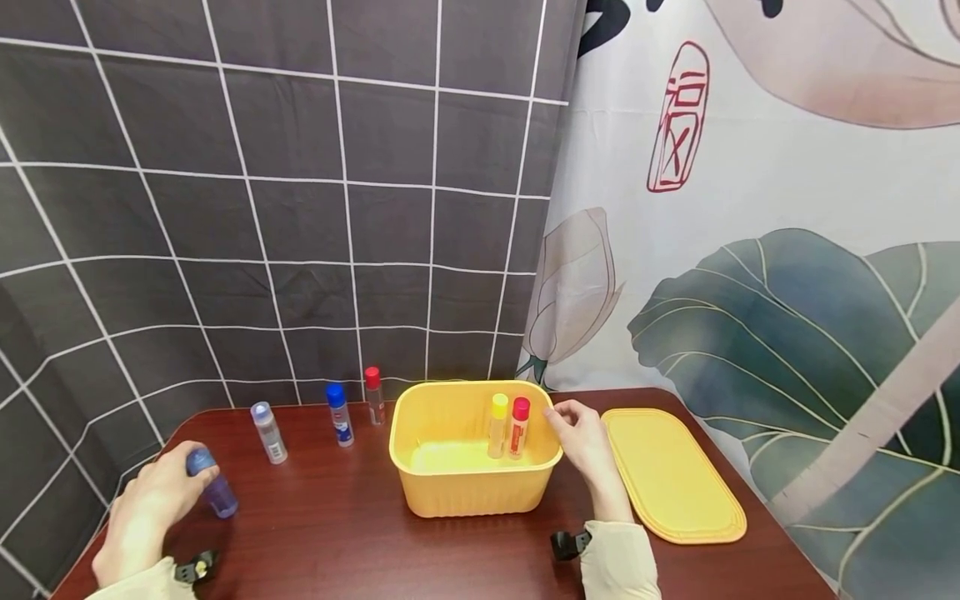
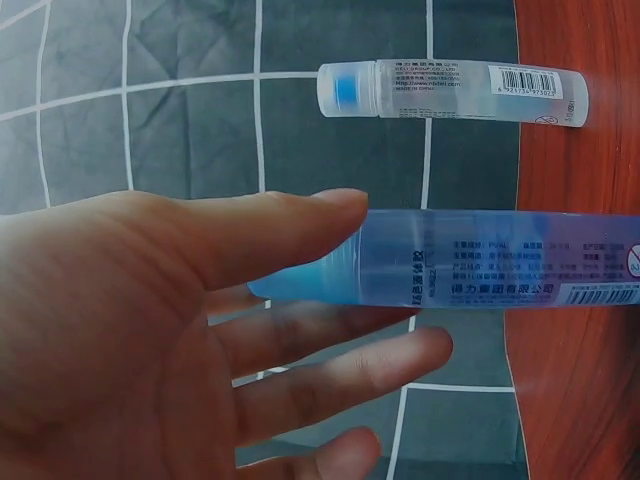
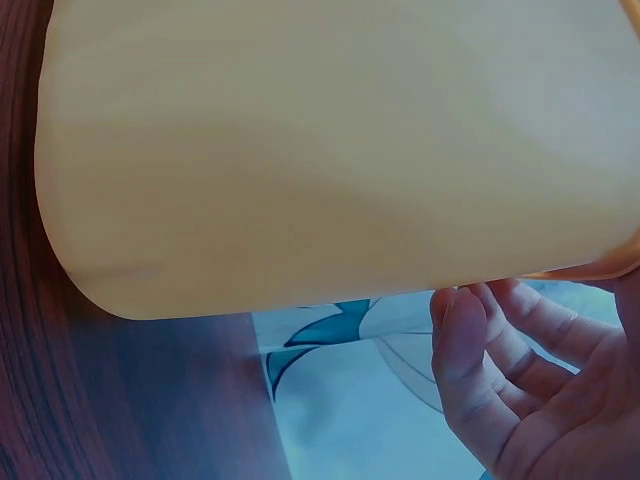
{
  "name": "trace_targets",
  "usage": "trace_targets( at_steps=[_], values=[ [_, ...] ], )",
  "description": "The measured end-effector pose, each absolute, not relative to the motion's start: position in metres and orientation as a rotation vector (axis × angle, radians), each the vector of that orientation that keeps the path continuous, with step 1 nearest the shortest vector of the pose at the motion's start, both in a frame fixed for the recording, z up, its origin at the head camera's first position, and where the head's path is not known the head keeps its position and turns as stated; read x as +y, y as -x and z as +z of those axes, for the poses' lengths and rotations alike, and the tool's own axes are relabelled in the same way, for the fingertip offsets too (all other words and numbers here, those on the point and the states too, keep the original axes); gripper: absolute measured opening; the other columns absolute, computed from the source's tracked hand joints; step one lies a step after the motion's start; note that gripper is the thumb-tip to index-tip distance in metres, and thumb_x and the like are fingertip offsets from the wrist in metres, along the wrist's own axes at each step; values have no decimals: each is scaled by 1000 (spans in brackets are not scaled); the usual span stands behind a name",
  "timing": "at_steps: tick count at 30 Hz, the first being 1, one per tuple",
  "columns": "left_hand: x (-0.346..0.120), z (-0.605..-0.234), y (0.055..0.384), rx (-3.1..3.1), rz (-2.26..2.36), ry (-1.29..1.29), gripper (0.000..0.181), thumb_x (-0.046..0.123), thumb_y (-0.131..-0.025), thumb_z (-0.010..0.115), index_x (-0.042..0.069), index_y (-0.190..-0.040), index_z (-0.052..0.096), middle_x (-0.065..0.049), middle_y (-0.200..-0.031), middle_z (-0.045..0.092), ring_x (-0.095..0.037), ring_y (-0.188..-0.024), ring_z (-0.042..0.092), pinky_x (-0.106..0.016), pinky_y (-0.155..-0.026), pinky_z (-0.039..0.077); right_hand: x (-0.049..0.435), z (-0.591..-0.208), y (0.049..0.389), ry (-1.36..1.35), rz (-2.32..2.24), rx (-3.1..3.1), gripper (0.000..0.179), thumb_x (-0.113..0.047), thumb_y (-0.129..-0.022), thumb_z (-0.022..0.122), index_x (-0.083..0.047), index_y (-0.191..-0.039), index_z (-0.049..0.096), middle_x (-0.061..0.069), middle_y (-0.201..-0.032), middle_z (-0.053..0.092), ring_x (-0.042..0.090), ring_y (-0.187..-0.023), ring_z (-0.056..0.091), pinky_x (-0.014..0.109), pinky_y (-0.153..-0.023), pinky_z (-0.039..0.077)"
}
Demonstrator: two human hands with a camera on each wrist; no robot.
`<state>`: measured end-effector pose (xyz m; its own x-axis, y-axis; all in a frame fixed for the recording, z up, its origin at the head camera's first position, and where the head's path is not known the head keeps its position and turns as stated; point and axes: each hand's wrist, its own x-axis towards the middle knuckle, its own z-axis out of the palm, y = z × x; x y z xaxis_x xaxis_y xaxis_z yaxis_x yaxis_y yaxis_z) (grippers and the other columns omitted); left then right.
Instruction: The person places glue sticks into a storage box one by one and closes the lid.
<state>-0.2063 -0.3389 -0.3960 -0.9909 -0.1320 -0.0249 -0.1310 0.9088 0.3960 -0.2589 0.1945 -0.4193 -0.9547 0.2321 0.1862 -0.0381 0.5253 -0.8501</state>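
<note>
My left hand (image 1: 153, 500) holds a translucent blue-purple liquid glue bottle (image 1: 212, 485) by its capped end, which leans over the table. In the left wrist view the thumb lies along its light blue cap (image 2: 310, 275), fingers behind. Close by stands a clear glue bottle with a pale blue cap (image 1: 268, 433). At the right end of a yellow plastic box (image 1: 480, 493), my right hand (image 1: 588, 442) rests its fingertips against the side near the rim. Inside the box stand a yellow-capped glue bottle (image 1: 498, 427) and a red-capped one (image 1: 518, 428).
Farther back on the brown table (image 1: 322, 533) stand a blue-capped glue bottle (image 1: 340, 414) and a red-capped one (image 1: 374, 396). A flat yellow lid (image 1: 675, 475) lies right of the box. Grey checked cloth (image 1: 285, 208) and a printed curtain (image 1: 750, 208) hang behind the table.
</note>
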Motion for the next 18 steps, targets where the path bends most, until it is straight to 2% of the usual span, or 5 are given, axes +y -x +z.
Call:
trace_targets(
  at_steps=[8,18],
  values=[
    [-342,-396,203,-3038,-620,-211,45,32,-90,64,-2,-116,50,-36,-99,56,-56,-91,54,-64,-65,43,194,-421,259,171,1394,-2500,25,-24,-94,66,-1,-99,69,7,-77,58,21,-72,53,28,-61,46],
    [-329,-389,201,-2995,-600,-231,48,35,-91,63,-2,-119,51,-39,-106,55,-59,-91,53,-63,-65,43,196,-422,259,142,1375,-2459,20,-21,-92,68,-1,-94,70,4,-74,57,19,-71,53,29,-62,44]
  ],
)
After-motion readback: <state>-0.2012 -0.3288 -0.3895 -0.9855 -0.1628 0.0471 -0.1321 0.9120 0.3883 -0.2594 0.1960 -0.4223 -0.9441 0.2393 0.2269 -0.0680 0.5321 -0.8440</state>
